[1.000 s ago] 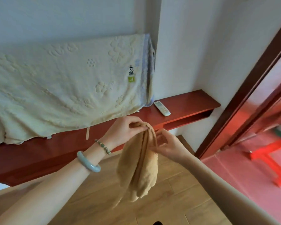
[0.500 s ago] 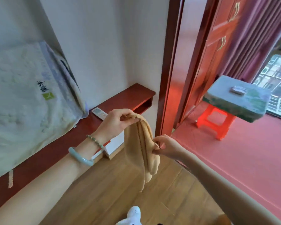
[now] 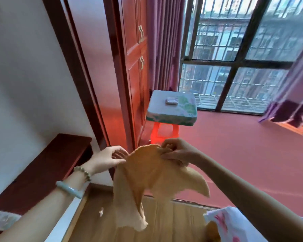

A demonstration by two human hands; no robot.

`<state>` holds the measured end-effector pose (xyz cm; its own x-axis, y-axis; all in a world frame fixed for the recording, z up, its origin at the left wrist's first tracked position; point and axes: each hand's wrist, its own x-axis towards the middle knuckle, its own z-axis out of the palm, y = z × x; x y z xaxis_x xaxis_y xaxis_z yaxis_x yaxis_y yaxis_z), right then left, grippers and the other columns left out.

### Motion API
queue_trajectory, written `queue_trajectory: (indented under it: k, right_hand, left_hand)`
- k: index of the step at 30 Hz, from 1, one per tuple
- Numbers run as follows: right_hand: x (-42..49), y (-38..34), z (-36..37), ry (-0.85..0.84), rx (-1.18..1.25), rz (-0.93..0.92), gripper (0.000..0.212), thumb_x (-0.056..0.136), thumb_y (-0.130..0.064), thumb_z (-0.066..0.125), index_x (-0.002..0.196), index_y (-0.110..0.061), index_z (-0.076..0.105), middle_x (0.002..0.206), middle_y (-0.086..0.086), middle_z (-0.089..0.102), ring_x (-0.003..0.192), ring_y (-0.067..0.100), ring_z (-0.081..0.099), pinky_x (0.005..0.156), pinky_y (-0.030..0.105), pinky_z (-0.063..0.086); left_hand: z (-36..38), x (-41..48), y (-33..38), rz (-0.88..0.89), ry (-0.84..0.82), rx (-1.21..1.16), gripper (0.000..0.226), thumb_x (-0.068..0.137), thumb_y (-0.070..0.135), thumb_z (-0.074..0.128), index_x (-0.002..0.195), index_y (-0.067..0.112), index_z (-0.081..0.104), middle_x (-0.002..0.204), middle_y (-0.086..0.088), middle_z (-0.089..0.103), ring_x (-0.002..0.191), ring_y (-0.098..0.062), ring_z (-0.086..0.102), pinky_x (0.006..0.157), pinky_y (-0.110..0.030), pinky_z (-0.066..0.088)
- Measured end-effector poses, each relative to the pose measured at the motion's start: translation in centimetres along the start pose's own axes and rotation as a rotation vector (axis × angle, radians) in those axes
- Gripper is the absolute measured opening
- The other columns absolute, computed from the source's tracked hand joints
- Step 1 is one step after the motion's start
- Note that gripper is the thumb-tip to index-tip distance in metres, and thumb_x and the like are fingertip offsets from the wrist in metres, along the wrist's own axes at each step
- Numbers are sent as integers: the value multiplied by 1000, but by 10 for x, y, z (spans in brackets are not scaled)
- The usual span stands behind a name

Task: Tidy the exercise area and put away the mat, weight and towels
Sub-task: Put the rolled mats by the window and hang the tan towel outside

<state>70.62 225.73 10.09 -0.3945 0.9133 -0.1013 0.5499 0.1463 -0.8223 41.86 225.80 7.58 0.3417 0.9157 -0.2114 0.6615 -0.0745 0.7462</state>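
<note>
Tan towel (image 3: 147, 180) hangs in air over the wood floor (image 3: 173, 217) by the doorway. Your left hand (image 3: 108, 159) pinches its top-left edge, right hand (image 3: 178, 152) pinches the top-right. Pull that edge taut and level before folding. Cushioned stool (image 3: 171, 109) stands beyond, well apart.

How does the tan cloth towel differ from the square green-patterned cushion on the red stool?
The tan cloth towel is plain; the square green-patterned cushion is printed. The towel hangs limp from the left hand and right hand; the cushion lies flat on the red plastic stool. Both are fabric.
</note>
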Motion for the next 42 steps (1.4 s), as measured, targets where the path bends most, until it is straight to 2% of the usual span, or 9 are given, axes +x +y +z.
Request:
queue_trajectory:
  k: [7, 11, 16, 22, 26, 30, 33, 37, 42]
  right_hand:
    - [55, 6, -29, 85, -119, -5, 18, 79, -15, 69, 73, -32, 70, 51, -22, 55, 51, -8, 45, 54, 8, 36]
    - [72, 33, -69, 270, -132, 67, 9, 76, -27, 76, 82, -21, 74, 57, -15, 50, 48, -4, 43, 53, 10, 35]
    - [83, 86, -140, 368, 88, 121, 41, 47, -45, 73, 81, -28, 58, 73, -11, 54, 63, 3, 49, 64, 21, 43]
    - [98, 179, -242, 181, 385, 169, 47, 67, -14, 79, 108, -18, 56, 90, 0, 58, 74, 12, 57, 61, 26, 50]
    - [117, 229, -293, 122, 310, 191, 38, 71, -13, 78, 103, 4, 65, 90, 2, 61, 83, 12, 55, 74, 24, 49]
    - [141, 266, -349, 257, 304, 191, 51, 61, -29, 76, 91, 11, 63, 83, 2, 54, 74, 4, 50, 68, 25, 43]
    - [154, 282, -392, 268, 421, 171, 43, 66, -20, 73, 101, 2, 61, 90, 1, 59, 78, 2, 56, 71, 20, 48]
    - [178, 322, -443, 215, 399, 220, 36, 75, 0, 73, 107, -12, 62, 95, -2, 65, 86, 5, 62, 77, 23, 53]
    - [217, 389, -507, 224, 127, 383, 39, 50, -36, 69, 72, -5, 64, 67, -2, 50, 62, 6, 46, 59, 26, 39]
  left_hand:
    - [21, 124, 77, 204, -359, -255, 100, 48, 66, 80, 130, 21, 44, 121, 4, 60, 113, -3, 56, 92, -16, 43]
    - [45, 186, 100, 258, -546, -294, 71, 58, 39, 86, 116, 8, 57, 102, 0, 65, 97, -9, 59, 88, -25, 47]
    - [73, 273, 135, 350, -390, -135, 31, 56, 35, 67, 64, 7, 56, 66, 4, 39, 65, -9, 36, 60, -30, 30]
    - [100, 380, 201, 434, -296, -248, 20, 67, 23, 79, 78, 8, 73, 72, 10, 59, 72, -1, 51, 70, -23, 45]
    - [111, 446, 256, 438, -221, -299, 27, 54, 41, 76, 72, 20, 74, 70, 13, 60, 71, 3, 53, 70, -19, 46]
    - [117, 504, 303, 527, -184, -369, 17, 69, 24, 77, 84, 16, 74, 85, 1, 70, 84, -5, 61, 77, -21, 49]
    - [117, 549, 330, 545, -156, -406, 26, 79, 0, 70, 93, 22, 69, 86, 19, 72, 86, 7, 62, 79, -11, 47]
    - [113, 620, 353, 575, -73, -422, 27, 78, 9, 70, 103, 20, 71, 100, 9, 73, 97, -4, 64, 84, -16, 48]
    - [109, 715, 378, 569, -2, -407, 25, 71, 17, 71, 95, 24, 71, 94, 6, 72, 92, -9, 65, 87, -28, 52]
